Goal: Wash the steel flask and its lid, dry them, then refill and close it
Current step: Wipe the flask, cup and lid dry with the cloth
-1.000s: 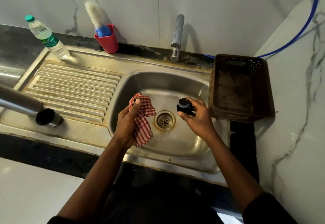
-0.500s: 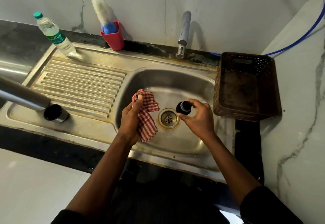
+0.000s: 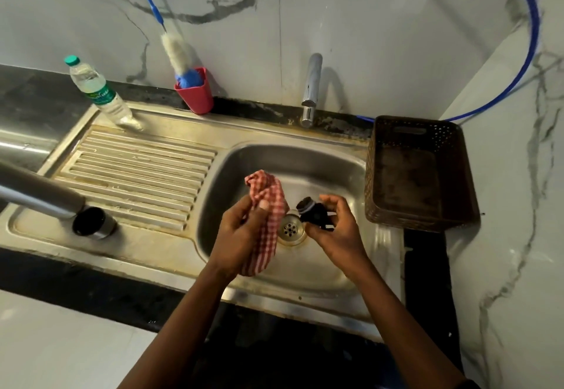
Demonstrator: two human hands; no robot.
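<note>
Over the sink (image 3: 305,160) my right hand (image 3: 338,233) pinches the lid (image 3: 311,211) beside the checked cloth (image 3: 268,205) bunched in my left hand (image 3: 241,230), presumably for drying, while the flask (image 3: 39,193) lies uncapped on the drainboard (image 3: 137,169).

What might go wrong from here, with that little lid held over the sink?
1. The right hand holds the lid just above the drain; a slip would likely drop it into the sink, undoing the wash.
2. The cloth in the left hand hangs low and may touch the sink.
3. The flask lies on its side on the drainboard, open; it could roll.
</note>
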